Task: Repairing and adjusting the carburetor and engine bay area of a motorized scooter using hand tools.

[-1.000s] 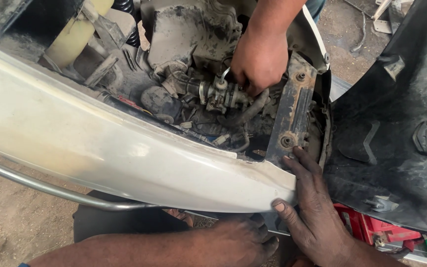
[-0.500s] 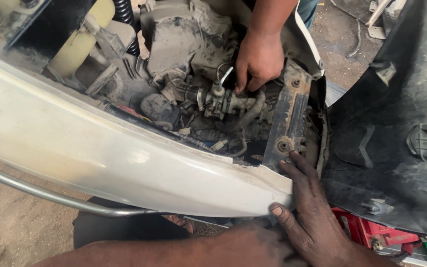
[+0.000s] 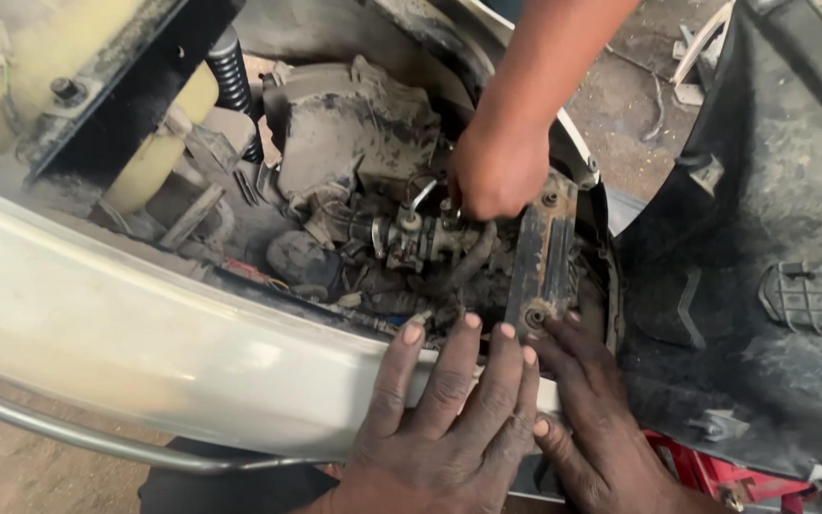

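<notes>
Left hand (image 3: 444, 424) lies flat, fingers spread, on the white body panel (image 3: 145, 343) of a scooter, fingertips at the panel's upper edge, w/ nothing pinched. Right hand (image 3: 601, 428) rests just beside it, touching it at the index finger; its fingers are stretched out too, tips near the bolt hole at the bottom of a dusty metal bracket (image 3: 544, 252). No grasp on either (both just pressing down). Another person's hand (image 3: 497, 171) reaches in from the top, closed around smth at the carburetor (image 3: 420, 238); can't tell what it holds. Engine bay is grimy, w/ a coil spring (image 3: 235, 81) top left. Black plastic cover (image 3: 773, 238) stands at the right, chrome rail (image 3: 78, 438) runs below the panel, red bits (image 3: 706, 471) at bottom right.
</notes>
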